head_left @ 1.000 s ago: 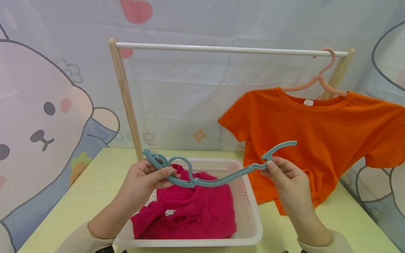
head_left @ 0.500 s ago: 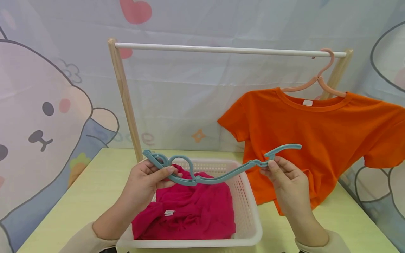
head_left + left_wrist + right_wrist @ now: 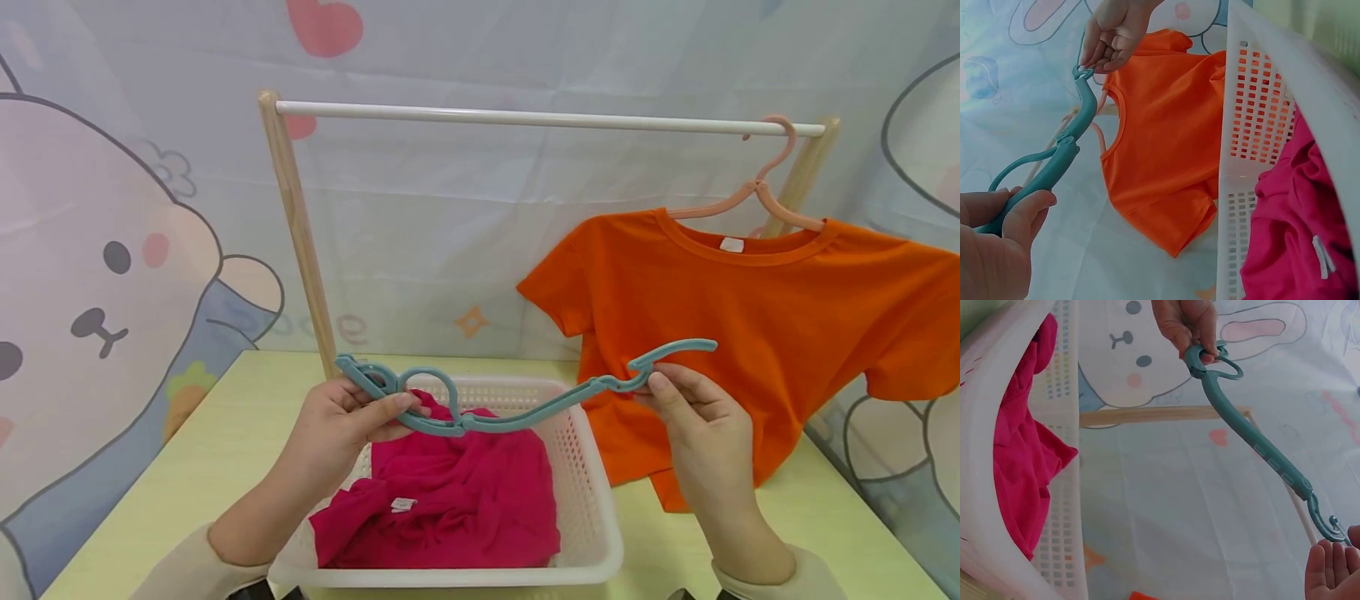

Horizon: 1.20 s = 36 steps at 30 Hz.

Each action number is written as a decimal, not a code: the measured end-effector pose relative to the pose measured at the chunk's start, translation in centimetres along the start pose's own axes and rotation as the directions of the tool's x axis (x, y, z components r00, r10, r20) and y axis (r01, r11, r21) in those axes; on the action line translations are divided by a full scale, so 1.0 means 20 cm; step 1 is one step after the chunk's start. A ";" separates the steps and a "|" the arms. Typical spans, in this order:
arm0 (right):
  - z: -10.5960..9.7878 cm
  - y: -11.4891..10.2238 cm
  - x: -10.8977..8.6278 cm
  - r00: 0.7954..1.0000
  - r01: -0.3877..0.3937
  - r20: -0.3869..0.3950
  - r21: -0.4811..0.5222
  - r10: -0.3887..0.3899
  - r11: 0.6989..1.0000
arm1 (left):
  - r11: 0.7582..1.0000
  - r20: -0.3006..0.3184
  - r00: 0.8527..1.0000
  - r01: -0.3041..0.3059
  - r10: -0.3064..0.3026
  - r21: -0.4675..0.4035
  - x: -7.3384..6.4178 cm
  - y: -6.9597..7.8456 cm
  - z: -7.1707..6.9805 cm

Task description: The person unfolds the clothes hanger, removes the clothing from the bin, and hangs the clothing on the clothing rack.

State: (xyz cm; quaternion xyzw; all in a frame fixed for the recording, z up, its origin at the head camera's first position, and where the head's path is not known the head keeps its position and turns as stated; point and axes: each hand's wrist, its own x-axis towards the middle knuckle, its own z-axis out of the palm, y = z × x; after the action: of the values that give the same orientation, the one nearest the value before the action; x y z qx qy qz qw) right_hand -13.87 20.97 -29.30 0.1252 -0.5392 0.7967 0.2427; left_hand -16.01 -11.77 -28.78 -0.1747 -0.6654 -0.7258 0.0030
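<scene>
Hanger [image 3: 495,425], teal and jointed, stretches between two hands above the white basket [image 3: 450,577]. The left hand [image 3: 333,425] pinches it near one end, thumb laid across the front, the curved loop rising just beside the thumb. The right hand [image 3: 705,433] holds the other end between thumb and fingers; a curved end piece juts free above them, in front of the orange shirt [image 3: 712,308].

Much of both grips is covered — the fingers behind the plastic hardly show from the head view. In the right wrist view the right hand is cut off by the frame edge, in the left wrist view the left one. The pink cloth [image 3: 487,508] lies bunched, its full shape hard to make out.
</scene>
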 end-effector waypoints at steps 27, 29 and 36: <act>0.16 -0.08 0.02 0.935 0.051 0.331 -0.476 0.125 0.878 | 0.991 0.055 0.998 0.021 -0.028 0.130 -0.01 0.00 0.12; 0.18 -0.07 0.02 0.923 0.046 0.355 -0.481 0.147 0.875 | 0.990 0.063 0.998 0.023 -0.032 0.139 -0.01 0.00 0.13; 0.22 -0.02 0.01 0.877 0.037 0.431 -0.500 0.212 0.865 | 0.987 0.097 0.995 0.020 -0.036 0.156 -0.01 0.00 0.16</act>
State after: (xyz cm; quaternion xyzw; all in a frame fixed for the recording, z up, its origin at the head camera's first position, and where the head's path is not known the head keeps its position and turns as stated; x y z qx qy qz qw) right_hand -14.11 17.21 -27.11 0.2237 -0.7723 0.5877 0.0900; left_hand -15.00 -8.72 -28.64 -0.2004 -0.7216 -0.6621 -0.0267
